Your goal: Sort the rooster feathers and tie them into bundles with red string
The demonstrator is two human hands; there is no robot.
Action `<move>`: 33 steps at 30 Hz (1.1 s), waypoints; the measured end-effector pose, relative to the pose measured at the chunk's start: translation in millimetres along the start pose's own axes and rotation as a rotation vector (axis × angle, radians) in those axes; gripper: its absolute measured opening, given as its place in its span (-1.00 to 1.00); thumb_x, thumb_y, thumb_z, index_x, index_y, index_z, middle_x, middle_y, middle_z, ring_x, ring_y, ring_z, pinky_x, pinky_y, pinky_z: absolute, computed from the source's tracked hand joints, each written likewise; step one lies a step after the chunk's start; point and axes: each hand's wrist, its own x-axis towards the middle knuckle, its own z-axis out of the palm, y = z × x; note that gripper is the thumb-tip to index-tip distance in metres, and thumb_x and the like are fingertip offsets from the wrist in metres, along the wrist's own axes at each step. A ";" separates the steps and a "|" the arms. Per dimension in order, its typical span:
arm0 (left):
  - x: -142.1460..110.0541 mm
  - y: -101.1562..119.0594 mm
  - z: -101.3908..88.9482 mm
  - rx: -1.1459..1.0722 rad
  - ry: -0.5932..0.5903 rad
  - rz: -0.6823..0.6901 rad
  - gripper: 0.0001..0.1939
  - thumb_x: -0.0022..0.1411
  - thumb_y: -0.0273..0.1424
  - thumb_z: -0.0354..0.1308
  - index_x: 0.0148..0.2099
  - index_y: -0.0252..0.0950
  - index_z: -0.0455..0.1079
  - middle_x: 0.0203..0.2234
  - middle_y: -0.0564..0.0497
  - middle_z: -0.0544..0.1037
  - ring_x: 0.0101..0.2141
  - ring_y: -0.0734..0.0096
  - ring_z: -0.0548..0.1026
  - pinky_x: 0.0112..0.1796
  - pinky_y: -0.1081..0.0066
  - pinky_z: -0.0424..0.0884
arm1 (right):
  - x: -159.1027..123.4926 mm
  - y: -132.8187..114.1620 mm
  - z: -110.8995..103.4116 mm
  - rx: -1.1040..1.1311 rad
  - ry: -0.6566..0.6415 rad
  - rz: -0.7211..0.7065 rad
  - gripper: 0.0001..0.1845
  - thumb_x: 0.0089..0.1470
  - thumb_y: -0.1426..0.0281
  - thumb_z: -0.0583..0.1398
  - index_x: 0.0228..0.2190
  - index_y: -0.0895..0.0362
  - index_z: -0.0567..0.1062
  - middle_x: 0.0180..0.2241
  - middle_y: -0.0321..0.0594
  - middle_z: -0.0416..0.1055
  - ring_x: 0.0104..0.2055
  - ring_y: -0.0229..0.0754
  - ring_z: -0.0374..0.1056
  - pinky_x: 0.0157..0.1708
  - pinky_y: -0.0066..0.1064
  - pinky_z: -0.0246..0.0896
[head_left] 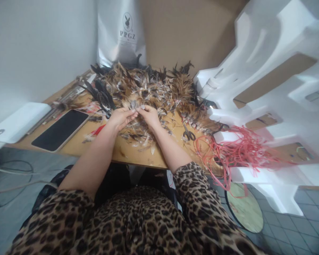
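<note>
My left hand and my right hand meet over the front of the table, fingertips pinched close together. Between them shows a small tuft of pale, greyish feathers; both hands appear closed on it. Behind them spreads a large heap of brown, white and black feathers. A bunch of long black feathers lies just left of the heap. To the right of my right hand, scissors with dark handles rest on the tabletop. Loose feather bits lie below my hands.
A phone and a white power bank with a cable lie at left. Red plastic strings tangle over white foam packaging at right. A silver bag stands at the back. The wooden table ends near my body.
</note>
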 end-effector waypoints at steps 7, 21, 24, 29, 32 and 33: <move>1.0 -1.6 -0.2 0.011 0.001 0.013 -0.94 -0.02 -0.61 0.24 -0.46 -0.51 0.40 -0.59 -0.12 0.52 -0.55 0.54 0.50 -0.50 0.65 0.41 | 0.0 -1.9 0.6 0.013 -0.018 0.063 -0.72 -0.23 0.23 0.27 -0.58 0.21 0.42 -0.65 -0.42 0.28 -0.58 -0.43 0.08 -0.51 -0.55 0.02; 1.9 -3.2 -1.4 0.066 -0.068 0.037 -0.93 -0.04 -0.58 0.26 -0.41 -0.50 0.46 -0.58 -0.10 0.53 -0.55 0.56 0.50 -0.48 0.65 0.43 | -2.0 -9.8 0.3 0.126 -0.028 0.075 -0.68 -0.31 0.25 0.32 -0.56 0.20 0.38 -0.63 -0.42 0.28 -0.55 -0.42 0.16 -0.45 -0.52 0.13; 0.1 -1.3 -0.5 0.086 -0.096 0.030 -0.92 -0.02 -0.57 0.24 -0.39 -0.50 0.48 -0.57 -0.10 0.54 -0.55 0.55 0.50 -0.50 0.66 0.42 | -2.5 -10.0 0.0 0.144 -0.035 0.088 -0.67 -0.31 0.24 0.32 -0.56 0.19 0.37 -0.64 -0.42 0.26 -0.55 -0.42 0.17 -0.47 -0.54 0.12; -2.7 0.8 2.1 0.112 -0.073 0.016 -0.93 -0.03 -0.57 0.25 -0.42 -0.52 0.47 -0.56 -0.13 0.54 -0.57 0.55 0.49 -0.52 0.65 0.41 | -0.3 -4.2 -0.5 0.140 0.000 0.060 -0.68 -0.31 0.24 0.32 -0.55 0.19 0.37 -0.63 -0.43 0.26 -0.54 -0.42 0.16 -0.47 -0.54 0.11; -2.6 0.3 2.8 0.131 -0.058 0.003 -0.93 -0.03 -0.57 0.26 -0.44 -0.52 0.46 -0.57 -0.14 0.53 -0.58 0.55 0.49 -0.51 0.64 0.41 | 0.7 -2.3 -1.1 0.110 0.014 0.037 -0.69 -0.30 0.24 0.31 -0.55 0.19 0.39 -0.61 -0.41 0.28 -0.52 -0.41 0.18 -0.44 -0.53 0.13; -2.1 -0.2 2.7 0.137 -0.053 0.002 -0.93 -0.03 -0.57 0.26 -0.45 -0.52 0.46 -0.57 -0.14 0.53 -0.58 0.55 0.49 -0.50 0.64 0.41 | 0.7 -2.5 -1.2 0.091 0.020 0.025 -0.69 -0.30 0.24 0.31 -0.55 0.19 0.39 -0.60 -0.40 0.30 -0.51 -0.40 0.19 -0.43 -0.52 0.14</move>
